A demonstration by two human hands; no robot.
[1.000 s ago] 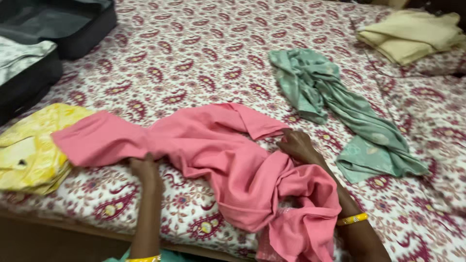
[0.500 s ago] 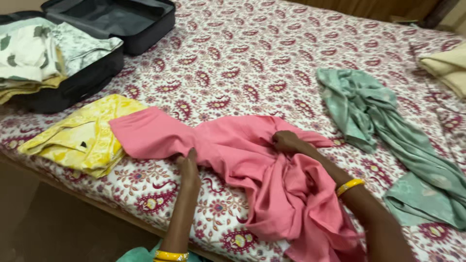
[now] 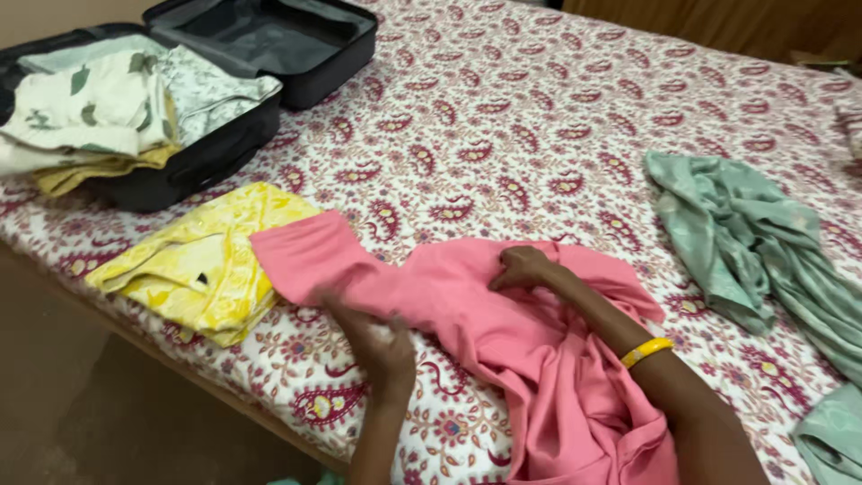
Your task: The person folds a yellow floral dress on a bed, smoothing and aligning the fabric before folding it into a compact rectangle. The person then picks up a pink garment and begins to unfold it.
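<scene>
A pink garment (image 3: pixel 503 332) lies spread across the near part of a bed with a paisley sheet (image 3: pixel 503 117). My left hand (image 3: pixel 373 337) lies flat on the garment's near edge, blurred by motion, fingers apart. My right hand (image 3: pixel 521 267) presses on the pink cloth near its middle, fingers curled into the fabric; a yellow bangle (image 3: pixel 648 351) is on that wrist. The garment's left end overlaps a folded yellow garment (image 3: pixel 202 260).
An open black suitcase (image 3: pixel 206 153) at the far left holds folded pale clothes (image 3: pixel 99 103). A crumpled green cloth (image 3: pixel 754 233) lies at the right. The bed's near edge drops to a brown floor (image 3: pixel 108 404).
The view has swung left, showing more of the suitcase. My left hand has slid right along the pink garment's near edge. My right hand stays pressed on the cloth.
</scene>
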